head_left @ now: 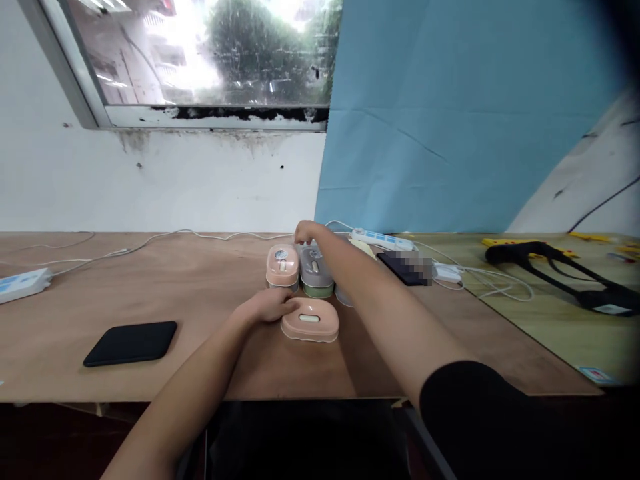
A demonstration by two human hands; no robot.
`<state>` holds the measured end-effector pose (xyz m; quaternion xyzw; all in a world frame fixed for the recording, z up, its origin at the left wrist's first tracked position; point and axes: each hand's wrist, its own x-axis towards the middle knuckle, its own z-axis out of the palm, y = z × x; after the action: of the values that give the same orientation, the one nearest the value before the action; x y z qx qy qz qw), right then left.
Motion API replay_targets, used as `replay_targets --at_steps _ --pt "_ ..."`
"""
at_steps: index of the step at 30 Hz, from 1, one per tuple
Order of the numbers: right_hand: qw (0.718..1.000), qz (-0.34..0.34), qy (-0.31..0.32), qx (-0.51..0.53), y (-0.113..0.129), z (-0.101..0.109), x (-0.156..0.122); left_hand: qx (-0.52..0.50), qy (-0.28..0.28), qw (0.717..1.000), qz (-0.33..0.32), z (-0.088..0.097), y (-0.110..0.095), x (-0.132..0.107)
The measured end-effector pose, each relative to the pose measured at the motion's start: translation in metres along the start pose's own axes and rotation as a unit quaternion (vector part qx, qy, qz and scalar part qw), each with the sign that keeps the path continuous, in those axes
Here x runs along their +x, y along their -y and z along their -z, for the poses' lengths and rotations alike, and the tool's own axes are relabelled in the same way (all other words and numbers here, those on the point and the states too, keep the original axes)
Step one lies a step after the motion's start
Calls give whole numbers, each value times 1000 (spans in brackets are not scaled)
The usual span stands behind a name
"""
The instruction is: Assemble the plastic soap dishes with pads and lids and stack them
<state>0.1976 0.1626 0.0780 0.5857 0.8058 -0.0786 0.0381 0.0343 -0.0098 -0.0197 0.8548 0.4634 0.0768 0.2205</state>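
A pink rounded plastic box [311, 320], with a pale oblong piece on top, lies nearest me on the table. My left hand [273, 305] grips its left end, thumb over the top edge. Behind it stand a pink-topped box [283, 263] and a grey-topped box [315, 267] with a green lower part, side by side, each with a round sticker. Above the far edge of these two is my right hand [306, 232], its fingers bent down and closed; what they hold, if anything, is hidden. My right forearm covers part of another, pale box [363, 247].
A black flat case [131, 343] lies at the left, near a white power strip [24, 285]. Another power strip [384, 240], a dark phone-like slab [403, 268] and white cables lie right of the boxes. A black strap-like frame [565, 273] rests at the far right.
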Motion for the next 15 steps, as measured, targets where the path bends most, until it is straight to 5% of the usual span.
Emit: replay_targets --at_steps 3,5,8,10,13,15 --pt "999 -20 -48 -5 -3 11 -6 -4 4 1000 -3 1 -2 -1" --pt "987 -16 -159 22 -4 17 -21 2 7 1000 1 3 -4 -2" --pt "932 37 -343 115 -3 16 -66 18 -5 1000 6 10 -12 -6" --pt "886 95 -408 199 -1 10 -108 12 -77 997 2 16 -20 -11" --pt "829 158 -406 352 -1 -8 -171 -18 -213 977 12 25 -30 -20" --pt "790 189 -348 467 -4 -25 -202 -103 -292 951 -17 27 -33 -24"
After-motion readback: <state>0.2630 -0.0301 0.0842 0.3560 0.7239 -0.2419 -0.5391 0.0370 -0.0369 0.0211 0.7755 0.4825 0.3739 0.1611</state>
